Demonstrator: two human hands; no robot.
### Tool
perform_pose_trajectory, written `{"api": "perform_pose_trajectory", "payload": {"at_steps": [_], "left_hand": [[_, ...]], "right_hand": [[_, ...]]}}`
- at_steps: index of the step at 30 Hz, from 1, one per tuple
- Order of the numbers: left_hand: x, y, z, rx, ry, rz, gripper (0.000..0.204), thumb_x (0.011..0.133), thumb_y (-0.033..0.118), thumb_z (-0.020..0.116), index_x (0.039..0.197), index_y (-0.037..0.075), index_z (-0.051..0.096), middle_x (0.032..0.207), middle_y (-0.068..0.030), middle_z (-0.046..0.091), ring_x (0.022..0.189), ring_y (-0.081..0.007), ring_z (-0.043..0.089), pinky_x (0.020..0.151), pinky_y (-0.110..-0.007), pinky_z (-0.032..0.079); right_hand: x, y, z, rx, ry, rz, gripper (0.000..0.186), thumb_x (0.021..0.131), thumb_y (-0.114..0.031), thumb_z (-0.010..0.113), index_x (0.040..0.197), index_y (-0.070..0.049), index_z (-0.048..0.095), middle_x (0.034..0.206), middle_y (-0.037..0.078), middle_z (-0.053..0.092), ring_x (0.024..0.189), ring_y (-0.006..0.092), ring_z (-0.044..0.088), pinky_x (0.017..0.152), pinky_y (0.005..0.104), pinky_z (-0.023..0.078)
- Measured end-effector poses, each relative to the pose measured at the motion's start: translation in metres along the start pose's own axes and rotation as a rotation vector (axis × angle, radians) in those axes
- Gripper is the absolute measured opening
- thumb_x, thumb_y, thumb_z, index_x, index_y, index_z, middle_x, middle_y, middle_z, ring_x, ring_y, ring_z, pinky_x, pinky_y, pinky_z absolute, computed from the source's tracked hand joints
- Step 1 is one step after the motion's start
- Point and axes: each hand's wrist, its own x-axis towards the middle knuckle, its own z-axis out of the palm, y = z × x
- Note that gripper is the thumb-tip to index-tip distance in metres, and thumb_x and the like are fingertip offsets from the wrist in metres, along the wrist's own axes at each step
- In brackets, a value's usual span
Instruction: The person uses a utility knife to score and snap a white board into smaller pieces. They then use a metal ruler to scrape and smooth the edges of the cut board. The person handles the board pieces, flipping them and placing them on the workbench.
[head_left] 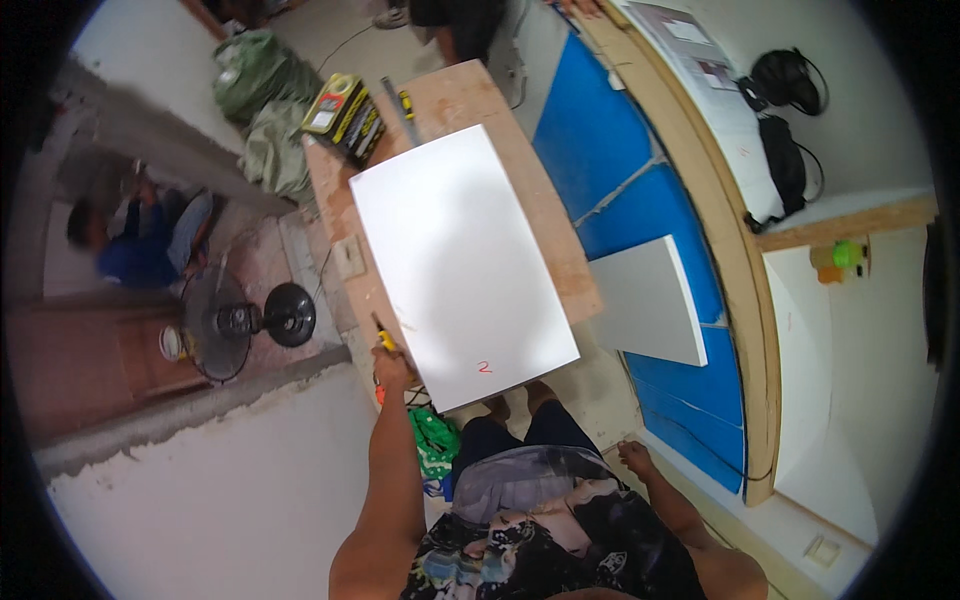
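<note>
A large white panel (460,260) with a small red handwritten mark lies on a wooden work table (445,95). At the table's left edge, close to the panel's lower left corner, my left hand (392,371) is closed around the handle of a yellow-and-black hand tool (386,338). That tool's dark, narrow end points away from me; its exact kind is unclear. My right hand (635,457) hangs low at my right side, off the table, with curled fingers. Whatever may be inside those fingers is hidden.
A black-and-yellow box (345,118) and a yellow-handled tool (406,104) sit at the table's far end. Another white panel (652,300) leans against blue boards (610,130) on the right. Leftward, a fan (240,318) stands near a crouching person (150,235). Sacks (262,75) lie beyond.
</note>
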Motion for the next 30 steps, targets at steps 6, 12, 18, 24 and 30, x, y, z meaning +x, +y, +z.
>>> {"api": "perform_pose_trajectory", "payload": {"at_steps": [6,12,18,24,30], "left_hand": [[-0.043,0.121,-0.005,-0.657,0.158,0.397,0.024,0.095,0.007,0.056,0.115,-0.005,0.051,0.086,-0.0113,0.056,0.074,-0.0214,0.053,0.069,-0.035,0.046],[-0.066,0.326,0.088,-0.964,-0.291,0.244,0.028,0.104,0.024,0.047,0.116,0.0,0.057,0.085,-0.0019,0.055,0.073,-0.0099,0.049,0.065,-0.029,0.044],[0.005,0.438,0.246,-0.37,-0.068,0.449,0.028,0.094,0.019,0.053,0.109,-0.004,0.062,0.102,-0.026,0.067,0.096,-0.0407,0.065,0.084,-0.047,0.05],[0.014,0.501,0.279,-0.055,0.287,0.378,0.026,0.088,0.015,0.058,0.108,-0.002,0.06,0.104,-0.0252,0.061,0.099,-0.0431,0.06,0.088,-0.049,0.049],[-0.119,0.489,0.295,-0.522,-0.277,0.738,0.018,0.092,0.016,0.057,0.101,0.001,0.064,0.095,-0.0186,0.064,0.092,-0.0337,0.062,0.083,-0.043,0.049]], "right_hand": [[-0.004,0.033,0.019,-0.071,-0.06,-0.302,0.039,0.094,-0.037,0.059,0.103,0.0,0.065,0.097,0.012,0.065,0.087,0.0234,0.064,0.078,0.0388,0.051],[0.053,0.055,-0.013,-0.262,0.124,-0.385,0.033,0.093,-0.028,0.058,0.111,0.0,0.062,0.107,0.021,0.063,0.102,0.0383,0.061,0.089,0.0438,0.048],[0.051,-0.159,-0.124,-0.378,0.613,-0.8,0.048,0.09,-0.023,0.064,0.129,0.002,0.05,0.139,0.028,0.043,0.126,0.0456,0.043,0.104,0.051,0.035],[0.104,-0.182,-0.171,-0.481,0.778,-0.744,0.07,0.083,-0.027,0.069,0.139,0.003,0.038,0.146,0.028,0.035,0.133,0.0481,0.034,0.109,0.06,0.026],[0.116,-0.179,-0.171,-0.434,0.69,-0.64,0.075,0.083,-0.035,0.066,0.142,0.002,0.037,0.146,0.027,0.034,0.136,0.0469,0.03,0.111,0.0603,0.022]]}}
